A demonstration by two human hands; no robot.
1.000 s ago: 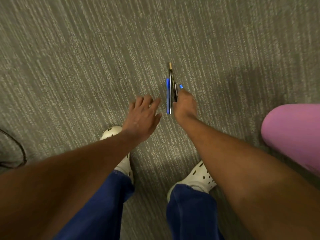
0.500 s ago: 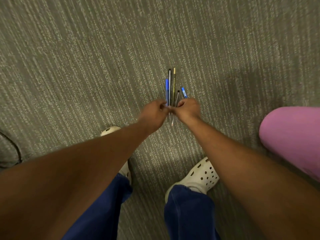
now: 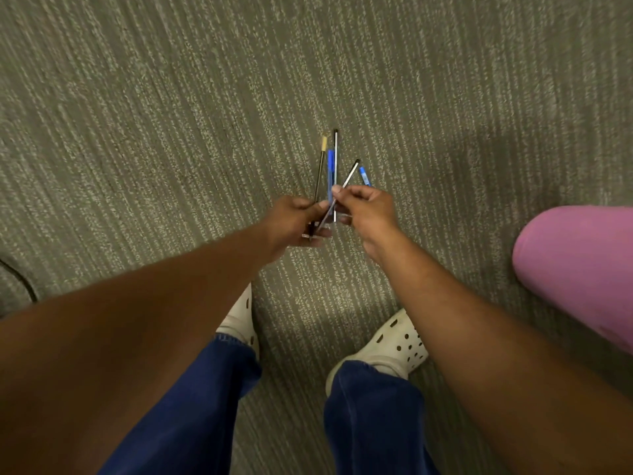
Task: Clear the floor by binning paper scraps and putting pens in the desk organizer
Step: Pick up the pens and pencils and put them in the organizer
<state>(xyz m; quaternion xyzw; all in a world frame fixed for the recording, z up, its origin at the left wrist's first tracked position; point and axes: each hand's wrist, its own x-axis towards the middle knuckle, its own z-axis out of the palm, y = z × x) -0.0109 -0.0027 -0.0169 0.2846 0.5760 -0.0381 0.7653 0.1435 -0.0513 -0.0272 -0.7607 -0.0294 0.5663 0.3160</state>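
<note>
Several pens [image 3: 331, 166] fan out above the grey carpet, held between both hands. My left hand [image 3: 294, 217] grips the lower ends of the bundle, including a dark pen with a yellow tip [image 3: 322, 156] and a blue-capped pen. My right hand [image 3: 368, 210] pinches a thin dark pen [image 3: 351, 174] that slants to the right, and a short blue-tipped pen [image 3: 364, 175] sticks out behind its fingers. No paper scraps, bin or desk organizer are in view.
Grey striped carpet [image 3: 171, 132] fills the view. My feet in white perforated clogs [image 3: 394, 344] and blue jeans stand below the hands. A pink rounded object [image 3: 579, 265] sits at the right edge. A dark cable [image 3: 20, 279] curves at the left edge.
My left hand came over and closed on the pens held by my right hand. The bundle has since spread into a fan, and both hands have lifted slightly.
</note>
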